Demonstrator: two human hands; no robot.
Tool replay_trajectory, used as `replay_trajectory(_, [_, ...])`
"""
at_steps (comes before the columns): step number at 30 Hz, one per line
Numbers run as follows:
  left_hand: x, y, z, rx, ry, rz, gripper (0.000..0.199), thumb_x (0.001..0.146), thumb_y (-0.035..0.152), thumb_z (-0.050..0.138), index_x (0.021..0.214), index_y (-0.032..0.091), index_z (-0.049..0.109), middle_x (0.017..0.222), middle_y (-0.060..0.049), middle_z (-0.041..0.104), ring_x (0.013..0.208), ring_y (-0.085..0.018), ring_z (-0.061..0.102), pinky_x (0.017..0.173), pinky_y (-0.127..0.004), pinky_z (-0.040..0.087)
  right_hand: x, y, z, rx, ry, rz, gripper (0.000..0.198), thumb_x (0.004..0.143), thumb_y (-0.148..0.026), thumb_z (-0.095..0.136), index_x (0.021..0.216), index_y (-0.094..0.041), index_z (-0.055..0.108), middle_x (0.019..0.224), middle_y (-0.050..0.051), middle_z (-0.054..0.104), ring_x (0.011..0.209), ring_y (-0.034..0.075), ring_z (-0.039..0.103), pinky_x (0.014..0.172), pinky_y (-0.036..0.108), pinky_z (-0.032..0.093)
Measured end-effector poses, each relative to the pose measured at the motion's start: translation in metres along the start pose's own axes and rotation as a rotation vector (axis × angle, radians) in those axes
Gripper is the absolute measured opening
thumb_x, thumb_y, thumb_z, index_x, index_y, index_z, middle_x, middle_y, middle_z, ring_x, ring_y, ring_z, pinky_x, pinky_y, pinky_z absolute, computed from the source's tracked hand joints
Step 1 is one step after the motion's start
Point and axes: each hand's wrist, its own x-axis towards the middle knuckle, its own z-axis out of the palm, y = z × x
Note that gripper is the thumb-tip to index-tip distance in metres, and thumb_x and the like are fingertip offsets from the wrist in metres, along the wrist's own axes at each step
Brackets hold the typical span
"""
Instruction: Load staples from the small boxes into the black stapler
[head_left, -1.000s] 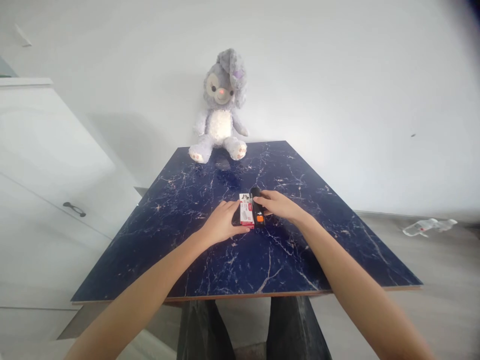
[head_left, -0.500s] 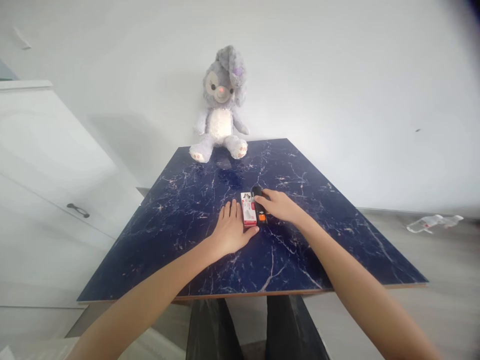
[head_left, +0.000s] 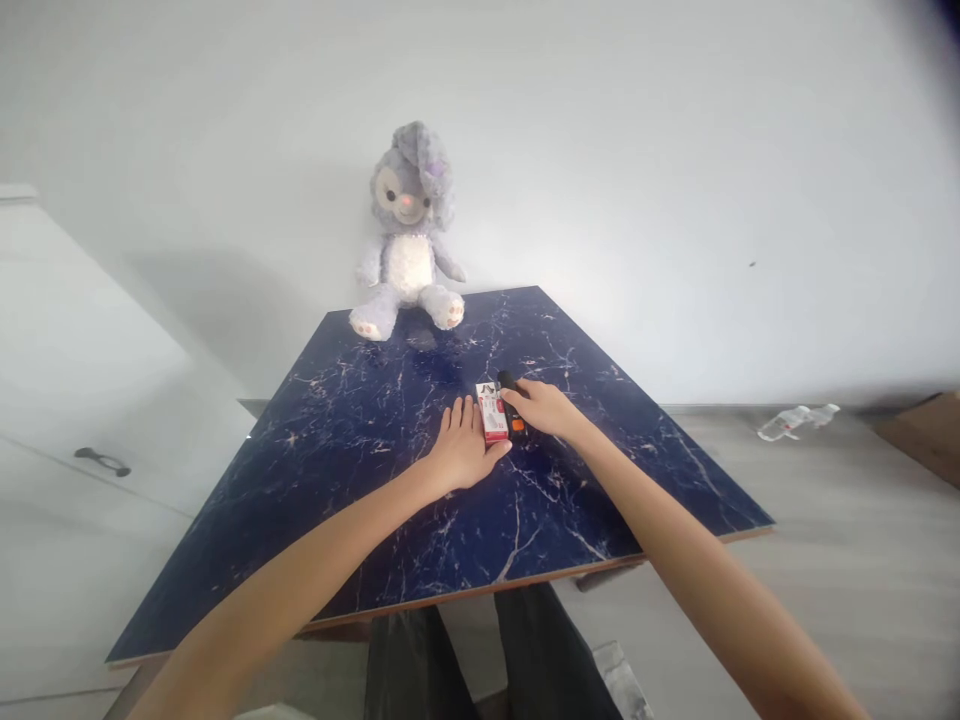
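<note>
A small white-and-red box (head_left: 493, 415) lies on the dark blue marbled table. Against its right side rests a black stapler-like object (head_left: 513, 404) with an orange patch at its near end. My left hand (head_left: 461, 450) is flat on the table, fingers stretched out along the box's left side and thumb by its near end. With the thumb on top, my right hand (head_left: 546, 408) grips the black object from the right; its other fingers are partly hidden.
At the table's far edge a grey plush rabbit (head_left: 409, 240) sits against the wall. A white cabinet (head_left: 82, 380) stands on the left. On the floor at right are a clear plastic item (head_left: 796, 422) and a brown cardboard box (head_left: 926, 435).
My view has turned a little to the right, so the table and plush rabbit appear further left. Both hands keep their places beside the box and the black object.
</note>
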Motion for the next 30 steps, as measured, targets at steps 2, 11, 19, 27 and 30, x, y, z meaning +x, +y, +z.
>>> replay_trajectory(2, [0.026,0.014,0.005,-0.015,0.007,-0.009,0.098,0.091,0.075,0.022,0.159,0.005,0.017,0.166,-0.022,0.011,0.153,-0.041,0.004,0.122,-0.057,0.009,0.004,0.016,-0.006,-0.002,0.032,0.063,0.040,0.096,-0.053,0.042,0.091,-0.020,0.065,0.092,0.009,0.073,0.082,0.025,0.067,0.070,0.029,0.043])
replay_trajectory(11, [0.159,0.109,0.024,-0.035,-0.018,0.035,0.103,0.089,0.073,0.019,0.157,-0.004,0.014,0.165,-0.026,0.009,0.153,-0.042,0.004,0.122,-0.055,0.006,0.032,0.114,-0.041,0.014,0.335,0.353,0.052,0.097,-0.052,0.040,0.131,-0.016,0.054,0.123,0.017,0.068,0.112,0.033,0.064,0.094,0.040,0.047])
replay_trajectory(19, [0.188,0.129,0.039,-0.054,0.143,0.036,0.093,0.090,0.065,0.024,0.156,-0.002,0.024,0.162,-0.025,0.024,0.152,-0.043,0.012,0.122,-0.057,0.007,0.040,0.148,-0.041,0.021,0.482,0.316,0.046,0.092,-0.052,0.048,0.120,-0.018,0.061,0.104,0.012,0.073,0.099,0.029,0.068,0.088,0.036,0.050])
replay_trajectory(27, [0.175,0.130,0.033,-0.085,0.157,0.037,0.102,0.088,0.073,0.022,0.156,-0.002,0.022,0.163,-0.025,0.023,0.151,-0.043,0.015,0.123,-0.054,0.009,0.041,0.143,-0.042,0.130,0.542,0.334,0.056,0.090,-0.054,0.050,0.130,-0.016,0.057,0.116,0.015,0.071,0.108,0.028,0.066,0.094,0.034,0.048])
replay_trajectory(30, [0.165,0.129,0.033,-0.119,0.186,0.058,0.106,0.086,0.077,0.026,0.155,-0.004,0.023,0.162,-0.027,0.021,0.150,-0.044,0.019,0.122,-0.052,0.013,0.038,0.143,-0.044,0.156,0.535,0.358,0.062,0.092,-0.059,0.044,0.133,-0.015,0.055,0.121,0.017,0.069,0.114,0.029,0.063,0.098,0.036,0.045])
